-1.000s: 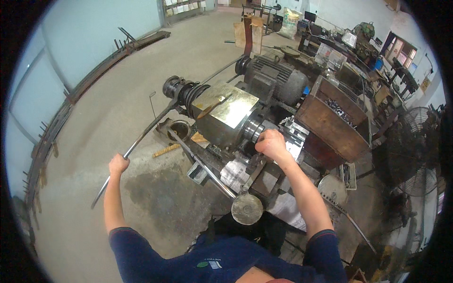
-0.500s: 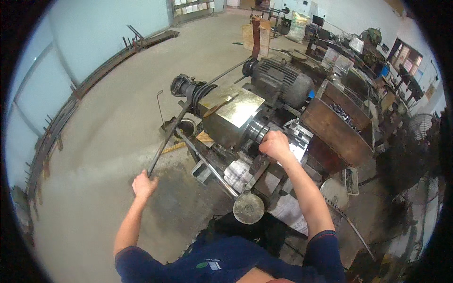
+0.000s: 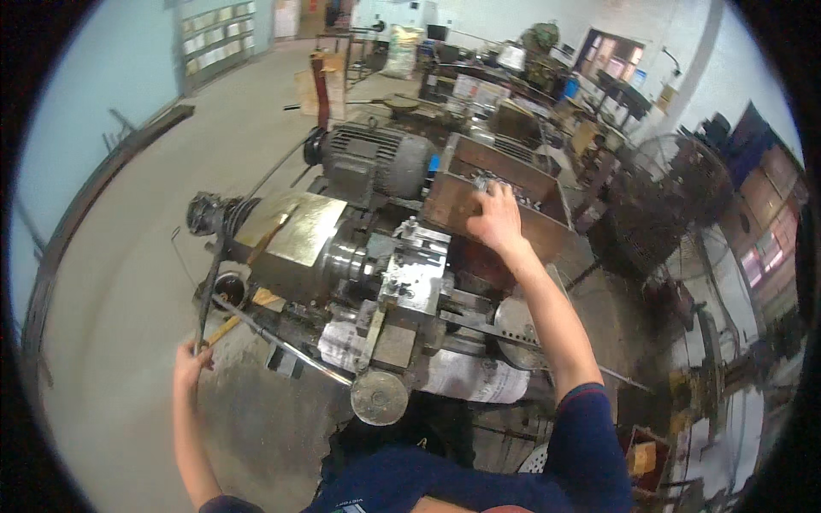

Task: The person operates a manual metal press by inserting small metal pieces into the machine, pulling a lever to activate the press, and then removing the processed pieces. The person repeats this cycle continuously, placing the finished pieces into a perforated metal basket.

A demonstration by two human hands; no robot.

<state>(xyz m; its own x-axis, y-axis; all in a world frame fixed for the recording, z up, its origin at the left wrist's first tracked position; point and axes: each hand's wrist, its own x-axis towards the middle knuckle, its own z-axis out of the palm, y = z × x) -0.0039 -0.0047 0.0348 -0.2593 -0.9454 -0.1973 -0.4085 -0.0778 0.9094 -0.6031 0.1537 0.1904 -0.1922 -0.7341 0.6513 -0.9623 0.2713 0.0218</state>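
Observation:
On the left, my left hand (image 3: pixel 192 368) is closed around the lower end of a long dark metal lever (image 3: pixel 211 295) that rises beside the lathe's headstock. My right hand (image 3: pixel 498 221) is over the near wall of a rusty metal box (image 3: pixel 457 201), fingers bent and drawn together. Something small and greyish shows at its fingertips, too blurred to name. Small metal parts (image 3: pixel 526 198) lie inside the box. Nearer me are the lathe's shiny chuck (image 3: pixel 346 261) and its tool slide (image 3: pixel 417 272), scattered with dark bits.
A bright metal bar (image 3: pixel 295 350) slants across the lathe's front toward a round handwheel (image 3: pixel 379 398). Behind the headstock, under its brassy cover plate (image 3: pixel 295 227), sits a finned electric motor (image 3: pixel 376 158). A large dark fan (image 3: pixel 663 201) stands at right.
My right hand has left the chuck and moved across to the metal box. My left hand still grips the lever. The view has swung to the right.

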